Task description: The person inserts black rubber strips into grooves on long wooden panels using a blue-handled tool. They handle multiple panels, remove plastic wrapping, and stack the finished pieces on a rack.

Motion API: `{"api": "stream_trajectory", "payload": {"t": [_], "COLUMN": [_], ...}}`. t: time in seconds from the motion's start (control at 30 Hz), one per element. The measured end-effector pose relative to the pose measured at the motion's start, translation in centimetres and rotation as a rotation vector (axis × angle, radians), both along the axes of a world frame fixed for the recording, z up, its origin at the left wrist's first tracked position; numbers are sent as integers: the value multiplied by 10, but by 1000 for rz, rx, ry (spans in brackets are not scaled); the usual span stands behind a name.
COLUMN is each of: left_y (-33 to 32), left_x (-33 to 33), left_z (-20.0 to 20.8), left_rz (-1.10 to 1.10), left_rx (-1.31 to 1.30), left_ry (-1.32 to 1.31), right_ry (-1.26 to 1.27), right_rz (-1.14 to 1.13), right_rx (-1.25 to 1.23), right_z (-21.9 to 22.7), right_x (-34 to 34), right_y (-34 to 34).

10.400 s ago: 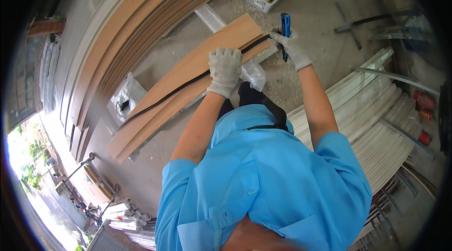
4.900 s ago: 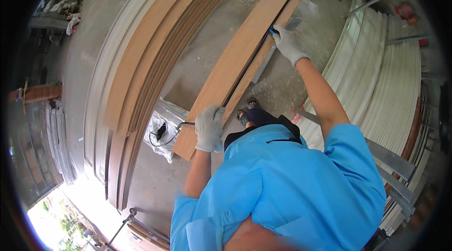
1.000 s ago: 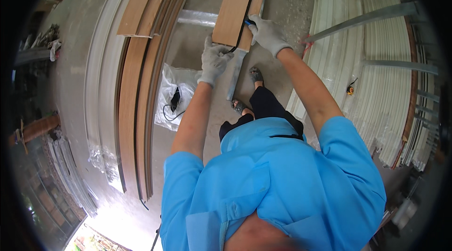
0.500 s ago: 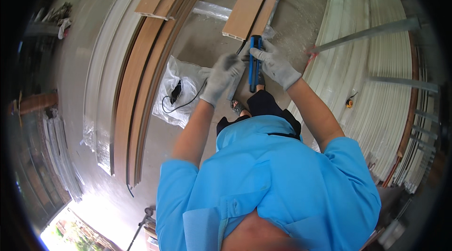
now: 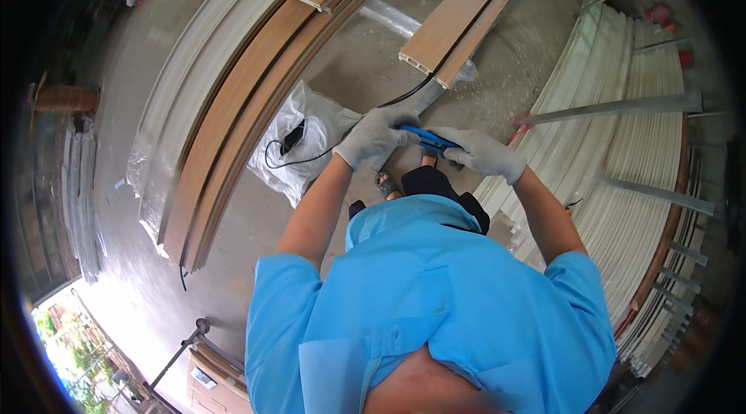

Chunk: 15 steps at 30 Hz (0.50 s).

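We saw the right hand (image 5: 488, 154) with its fingers and thumb folded round one end of a slim blue-and-black cutter (image 5: 431, 140), with no gap left between them and the body. The left hand (image 5: 377, 137) had its fingers curled in against the other end; how tightly they were closed, and whether they pinched the black strip (image 5: 406, 95), the cutter or both, we could not tell. We judged the cutter light and rigid, best gripped along its middle with the bare fingers of the other hand well off its tip. The strip looked soft, thin and springy, apt to twist or slide, so we would have pinched it close to where it was being worked. Both hands met just in front of the body, backs mostly upward; the left forearm (image 5: 317, 212) slanted up and rightward, the right forearm (image 5: 548, 212) up and leftward, elbows out. Beyond them, the strip curved from the left hand up to the near end of a grooved wood-toned board (image 5: 470, 14) and on into its groove. A dark cord-like length also ran from near the left hand to a white plastic bag (image 5: 311, 115), beside a stack of brown boards (image 5: 249, 126); ribbed pale lengths (image 5: 645, 142) lay to the right.
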<state>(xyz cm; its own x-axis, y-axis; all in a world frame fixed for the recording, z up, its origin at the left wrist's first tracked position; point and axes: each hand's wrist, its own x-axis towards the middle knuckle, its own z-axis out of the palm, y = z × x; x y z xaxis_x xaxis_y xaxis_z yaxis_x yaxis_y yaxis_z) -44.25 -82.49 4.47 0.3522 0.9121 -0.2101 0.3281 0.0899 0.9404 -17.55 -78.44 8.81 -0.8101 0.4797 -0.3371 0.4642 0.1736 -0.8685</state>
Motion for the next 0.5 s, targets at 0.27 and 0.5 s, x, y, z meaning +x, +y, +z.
{"api": "stream_trajectory", "payload": {"t": [0.27,0.5], "left_y": [55,19], "left_x": [20,21], "left_z": [-109,-117], "left_rz": [220,258], "left_rx": [263,-140], "left_ry": [377,74], "right_ry": [102,-41], "right_rz": [-693,-567], "right_rx": [-296,461], "right_z": [-37,-61], "right_x": [28,14], "right_y": [-22,-31]}}
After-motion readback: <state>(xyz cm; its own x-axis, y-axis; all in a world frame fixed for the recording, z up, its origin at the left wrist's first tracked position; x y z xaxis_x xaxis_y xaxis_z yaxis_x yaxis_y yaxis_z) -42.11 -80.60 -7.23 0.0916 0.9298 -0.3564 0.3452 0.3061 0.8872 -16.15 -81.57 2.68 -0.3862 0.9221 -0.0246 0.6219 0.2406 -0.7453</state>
